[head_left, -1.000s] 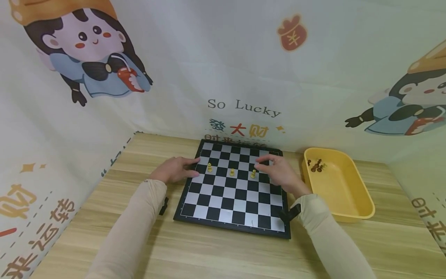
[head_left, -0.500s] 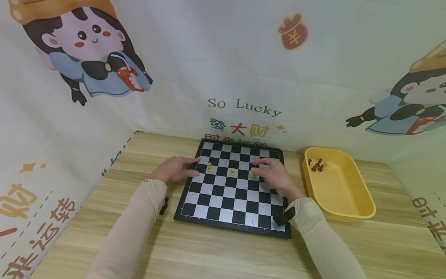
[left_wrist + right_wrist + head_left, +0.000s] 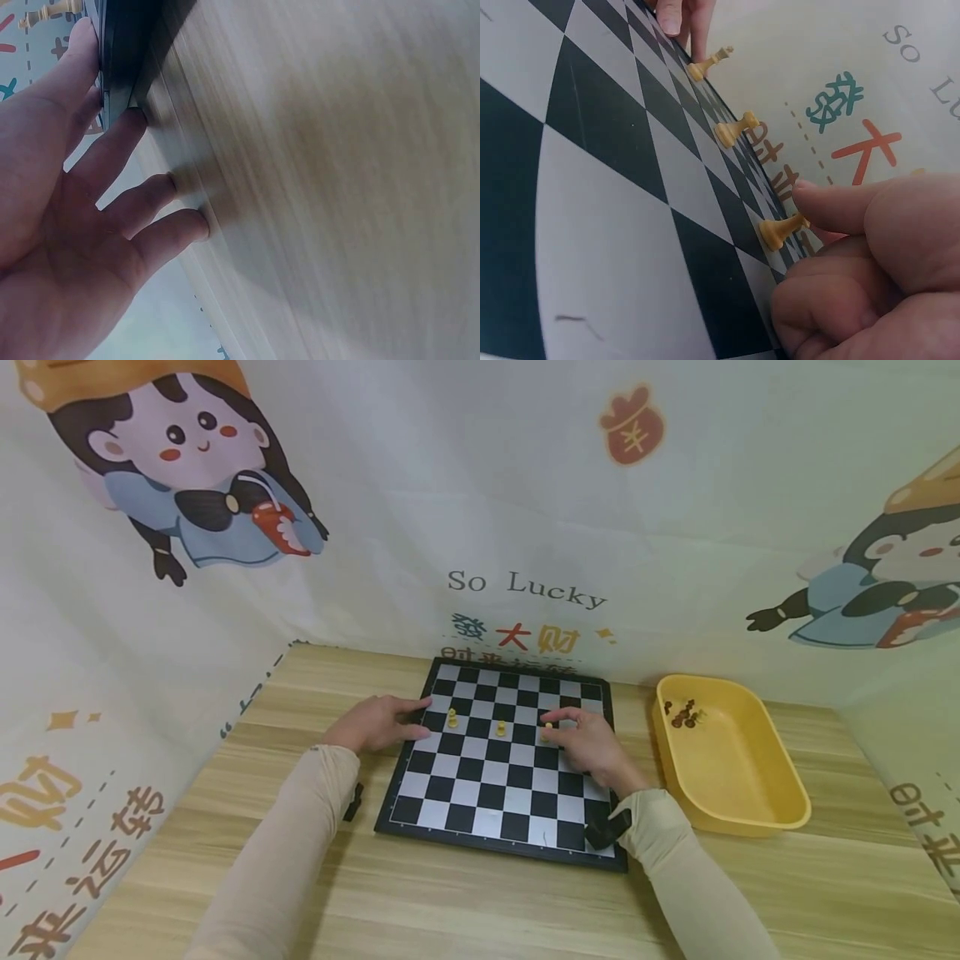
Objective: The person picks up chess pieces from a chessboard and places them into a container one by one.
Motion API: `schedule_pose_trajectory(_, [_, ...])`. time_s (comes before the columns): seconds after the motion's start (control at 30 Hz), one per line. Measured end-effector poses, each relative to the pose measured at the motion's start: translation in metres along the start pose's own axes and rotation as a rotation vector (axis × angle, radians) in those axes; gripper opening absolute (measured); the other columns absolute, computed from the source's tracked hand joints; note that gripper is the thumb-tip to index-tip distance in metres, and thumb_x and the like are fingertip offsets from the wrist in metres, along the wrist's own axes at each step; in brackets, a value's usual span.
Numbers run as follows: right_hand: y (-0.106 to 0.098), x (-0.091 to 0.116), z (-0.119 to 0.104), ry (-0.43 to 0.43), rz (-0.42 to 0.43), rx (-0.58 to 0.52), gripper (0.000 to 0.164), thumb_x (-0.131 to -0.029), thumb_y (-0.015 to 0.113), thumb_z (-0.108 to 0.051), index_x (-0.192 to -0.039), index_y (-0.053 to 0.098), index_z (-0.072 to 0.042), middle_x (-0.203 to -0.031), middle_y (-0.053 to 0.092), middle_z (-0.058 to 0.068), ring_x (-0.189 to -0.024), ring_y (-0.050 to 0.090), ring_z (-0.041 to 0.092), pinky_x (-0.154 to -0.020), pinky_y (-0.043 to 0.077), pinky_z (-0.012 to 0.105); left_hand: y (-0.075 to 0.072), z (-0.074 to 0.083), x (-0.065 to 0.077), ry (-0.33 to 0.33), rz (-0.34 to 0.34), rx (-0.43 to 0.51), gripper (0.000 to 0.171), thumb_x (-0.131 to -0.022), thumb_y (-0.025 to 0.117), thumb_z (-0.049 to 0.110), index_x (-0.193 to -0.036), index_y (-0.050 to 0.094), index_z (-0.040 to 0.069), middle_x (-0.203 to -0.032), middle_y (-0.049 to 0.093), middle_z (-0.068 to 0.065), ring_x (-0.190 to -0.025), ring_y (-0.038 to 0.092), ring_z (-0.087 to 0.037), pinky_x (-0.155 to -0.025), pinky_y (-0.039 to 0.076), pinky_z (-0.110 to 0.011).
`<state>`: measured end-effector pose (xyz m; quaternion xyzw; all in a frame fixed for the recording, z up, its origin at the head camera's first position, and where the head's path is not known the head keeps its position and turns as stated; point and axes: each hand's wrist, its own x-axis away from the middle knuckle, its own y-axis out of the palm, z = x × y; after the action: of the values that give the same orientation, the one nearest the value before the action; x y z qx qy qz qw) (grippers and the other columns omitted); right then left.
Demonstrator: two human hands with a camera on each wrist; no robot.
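A folding-style black-and-white chessboard (image 3: 487,821) lies on the wooden table. Along its left edge rests my left hand (image 3: 375,725), fingers spread and fairly straight, thumb at the board's rim and other fingertips down by the table in the left wrist view. My right hand (image 3: 596,749) reaches over the right side, its thumb and index finger about the head of a small yellow chess piece (image 3: 778,231), whose top is partly hidden by the thumb. Two more yellow pieces stand in that row: a middle chess piece (image 3: 501,728) and a taller crowned one (image 3: 709,65) at the left.
A yellow plastic tray (image 3: 757,777) stands right of the board, with several small dark brown chess pieces (image 3: 681,717) in its far left corner. Behind the table hangs a printed cloth (image 3: 420,485). Both wrists wear black camera mounts.
My right hand has moved slightly left and down onto the rightmost yellow chess piece, thumb and index finger closing about it. My left hand and the board have stayed put.
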<state>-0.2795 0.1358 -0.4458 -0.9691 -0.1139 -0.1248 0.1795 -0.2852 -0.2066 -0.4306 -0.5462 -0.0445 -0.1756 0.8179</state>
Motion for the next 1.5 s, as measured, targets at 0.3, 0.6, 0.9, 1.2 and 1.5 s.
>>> schedule_pose_trajectory(0.3, [0.0000,-0.0031,0.0004,0.017,0.001,0.024,0.032,-0.096,0.071,-0.022,-0.126,0.067,-0.011,-0.053,0.045,-0.008,-0.040,0.032,0.008,-0.040,0.030,0.022,-0.0024,0.0016,-0.0003,-0.010,0.003,0.017,0.067,-0.097,0.063,0.053,-0.157,0.039,0.035,-0.163,0.039,-0.016,-0.152,0.031,-0.046,-0.123,0.030,-0.061])
schedule_pose_trajectory(0.6, [0.0010,-0.0009,-0.0038,0.017,-0.006,0.022,0.032,-0.096,0.070,-0.018,-0.124,0.062,-0.005,-0.056,0.049,-0.007,-0.039,0.032,0.006,-0.040,0.031,0.021,-0.0051,0.0023,0.0013,-0.007,0.009,0.017,0.067,-0.097,0.063,0.052,-0.157,0.039,0.035,-0.162,0.040,-0.015,-0.152,0.031,-0.045,-0.123,0.030,-0.061])
schedule_pose_trajectory(0.9, [0.0019,-0.0020,-0.0020,0.011,0.000,0.025,0.026,-0.096,0.070,-0.017,-0.118,0.061,-0.005,-0.061,0.052,-0.006,-0.041,0.033,0.005,-0.041,0.031,0.020,-0.0043,0.0022,0.0002,-0.004,0.000,0.006,0.068,-0.097,0.063,0.054,-0.157,0.039,0.033,-0.162,0.041,-0.016,-0.151,0.033,-0.045,-0.123,0.031,-0.060])
schedule_pose_trajectory(1.2, [0.0028,-0.0023,-0.0011,0.012,-0.003,0.035,0.025,-0.096,0.070,-0.017,-0.116,0.062,-0.004,-0.056,0.045,-0.008,-0.041,0.033,0.006,-0.040,0.031,0.021,-0.0005,-0.0018,0.0003,0.000,0.004,-0.006,0.069,-0.097,0.062,0.055,-0.158,0.038,0.033,-0.162,0.040,-0.017,-0.151,0.033,-0.047,-0.123,0.031,-0.062])
schedule_pose_trajectory(1.5, [0.0039,-0.0003,0.0010,-0.007,0.000,0.049,0.022,-0.096,0.070,-0.017,-0.113,0.063,-0.004,-0.057,0.050,-0.007,-0.041,0.034,0.007,-0.041,0.031,0.022,0.0003,-0.0006,0.0003,0.005,0.002,-0.001,0.068,-0.097,0.062,0.054,-0.157,0.039,0.033,-0.161,0.041,-0.017,-0.151,0.033,-0.047,-0.122,0.031,-0.061])
